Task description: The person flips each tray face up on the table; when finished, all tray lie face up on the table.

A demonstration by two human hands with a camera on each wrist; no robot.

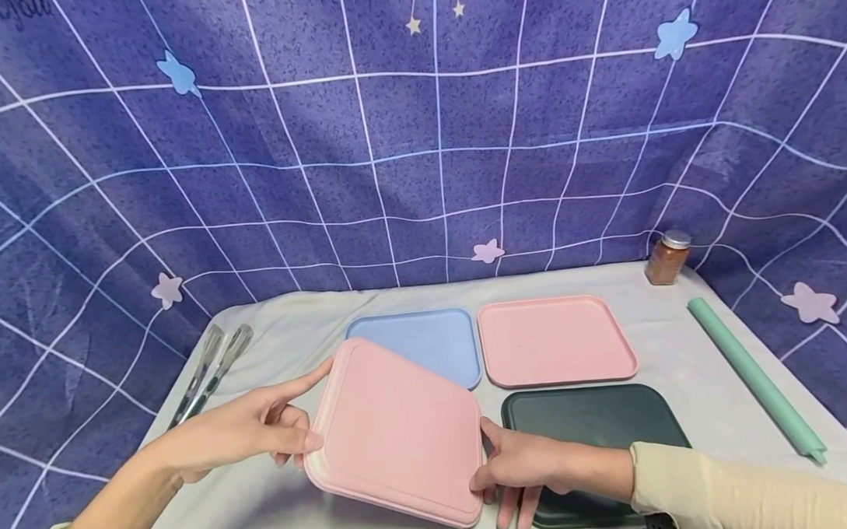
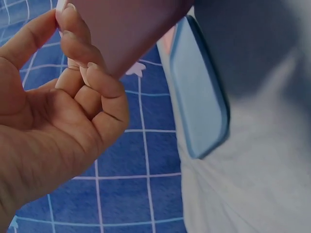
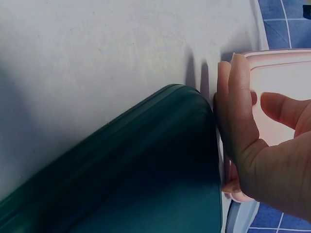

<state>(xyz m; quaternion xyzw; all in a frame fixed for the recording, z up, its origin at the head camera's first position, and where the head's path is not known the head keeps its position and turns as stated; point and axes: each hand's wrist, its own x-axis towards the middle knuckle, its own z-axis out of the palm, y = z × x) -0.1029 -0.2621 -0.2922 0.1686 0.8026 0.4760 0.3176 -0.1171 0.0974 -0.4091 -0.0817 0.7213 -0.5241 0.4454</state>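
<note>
A pink rectangular tray (image 1: 401, 429) is held tilted at the front of the table, its left side raised higher than its right. My left hand (image 1: 243, 430) pinches its left edge, thumb on the upper face; in the left wrist view its other fingers are curled by the tray's edge. At the lower right edge my right hand (image 1: 525, 463) grips the tray with its thumb on the face and fingers at the side. Close by the right hand lies a dark green tray (image 1: 597, 414), partly covered by that forearm. Behind the held tray lies a blue tray (image 1: 433, 338), partly hidden.
A second pink tray (image 1: 552, 342) lies at the back, right of the blue one. Metal tongs (image 1: 213, 373) rest at the left edge. A jar (image 1: 668, 257) with brown contents stands at the back right, and a green roll (image 1: 753, 377) lies along the right edge.
</note>
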